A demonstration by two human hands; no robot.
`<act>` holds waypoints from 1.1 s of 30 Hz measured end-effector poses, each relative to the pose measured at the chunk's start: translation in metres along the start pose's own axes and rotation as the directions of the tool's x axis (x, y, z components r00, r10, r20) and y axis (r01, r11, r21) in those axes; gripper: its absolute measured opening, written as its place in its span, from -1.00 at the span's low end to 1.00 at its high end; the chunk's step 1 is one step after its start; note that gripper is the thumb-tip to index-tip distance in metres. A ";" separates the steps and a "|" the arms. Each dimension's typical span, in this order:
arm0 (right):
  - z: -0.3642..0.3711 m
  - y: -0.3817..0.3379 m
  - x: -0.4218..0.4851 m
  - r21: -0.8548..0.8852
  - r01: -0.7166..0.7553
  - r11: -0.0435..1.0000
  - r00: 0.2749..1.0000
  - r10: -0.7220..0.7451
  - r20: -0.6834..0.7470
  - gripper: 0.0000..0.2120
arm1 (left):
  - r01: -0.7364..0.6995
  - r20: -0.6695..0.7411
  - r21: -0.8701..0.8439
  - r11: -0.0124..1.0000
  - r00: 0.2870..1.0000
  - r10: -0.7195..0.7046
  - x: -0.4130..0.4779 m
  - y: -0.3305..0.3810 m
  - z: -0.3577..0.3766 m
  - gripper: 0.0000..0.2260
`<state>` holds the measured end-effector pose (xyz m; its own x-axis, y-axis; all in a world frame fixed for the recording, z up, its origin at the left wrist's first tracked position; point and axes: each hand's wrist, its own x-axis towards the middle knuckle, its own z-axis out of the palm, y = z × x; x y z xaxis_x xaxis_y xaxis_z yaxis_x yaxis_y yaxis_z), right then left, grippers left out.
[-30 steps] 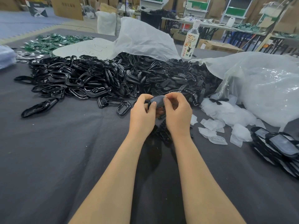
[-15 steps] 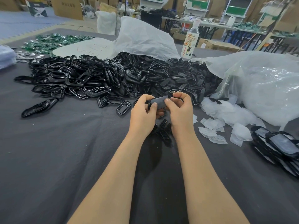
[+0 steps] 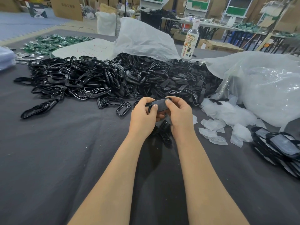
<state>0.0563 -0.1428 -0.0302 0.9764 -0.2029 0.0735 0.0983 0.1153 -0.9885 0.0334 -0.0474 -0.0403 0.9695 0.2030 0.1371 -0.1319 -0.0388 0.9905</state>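
Far left, a scatter of green pieces point(image 3: 48, 44) is seen at the back of the dark cloth-covered table point(image 3: 65, 159). Next, a big heap of glossy black frames point(image 3: 81, 82) is spread across the cloth, with one lone frame point(image 3: 123, 108) lying just short of the hands.

Centre now: a dark oval piece point(image 3: 159, 104) is held up above the cloth, just in front of the heap, gripped at both ends. Its left end is pinched by the left hand point(image 3: 142, 116), thumb on top and fingers curled beneath. Its right end is clasped by the right hand point(image 3: 178, 114), thumb pressed on the upper face. A few small black parts point(image 3: 165, 132) are seen lying on the cloth beneath the wrists.

Behind, a labelled bottle point(image 3: 190, 43) is stood upright. Further right, translucent white pads point(image 3: 212, 127) are strewn beside a large clear plastic bag point(image 3: 267, 88), and a stack of black-rimmed pieces point(image 3: 279, 146) is laid at the right edge.
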 end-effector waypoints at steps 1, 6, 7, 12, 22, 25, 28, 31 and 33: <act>0.000 0.000 0.000 0.012 -0.010 1.000 1.000 0.010 -0.004 -0.83 | 0.000 0.001 0.001 1.000 1.000 0.000 0.000 0.000 0.000 -0.81; -0.002 -0.001 0.000 0.071 -0.073 0.995 0.997 0.071 0.032 -0.87 | 0.007 0.019 0.002 1.000 1.000 -0.008 0.000 0.001 0.000 -0.85; -0.002 -0.002 0.000 0.077 -0.079 0.994 0.996 0.074 0.058 -0.88 | 0.010 0.022 0.001 1.000 1.000 -0.010 0.000 0.001 -0.001 -0.85; -0.002 -0.002 -0.001 0.038 -0.040 0.998 0.995 0.036 0.098 -0.88 | 0.029 0.004 -0.022 0.999 1.000 -0.029 -0.002 0.004 -0.001 -0.86; -0.001 0.003 -0.004 -0.108 0.075 0.991 0.983 -0.056 0.173 -0.85 | 0.027 -0.089 -0.010 1.000 0.996 -0.028 -0.002 0.008 -0.004 -0.85; -0.001 0.003 -0.004 -0.085 0.061 0.995 0.986 -0.046 0.163 -0.84 | 0.003 -0.099 -0.010 1.000 0.995 -0.004 0.001 0.005 -0.005 -0.85; -0.001 0.002 -0.003 -0.086 0.037 0.996 0.990 -0.025 0.138 -0.82 | -0.034 -0.094 0.055 0.998 0.995 0.039 0.001 0.005 -0.005 -0.85; 0.001 0.001 -0.004 -0.075 0.019 0.997 0.995 -0.011 0.102 -0.80 | -0.029 -0.083 0.046 0.999 0.996 0.033 0.002 0.003 -0.005 -0.83; 0.002 0.001 -0.004 -0.042 -0.002 0.999 0.995 0.006 0.097 -0.79 | 0.021 -0.067 -0.030 0.999 0.997 -0.023 0.002 0.003 -0.005 -0.83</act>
<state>0.0532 -0.1404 -0.0310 0.9910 -0.1072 0.0798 0.0881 0.0750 -0.9933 0.0340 -0.0427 -0.0370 0.9562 0.2691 0.1149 -0.1178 -0.0054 0.9930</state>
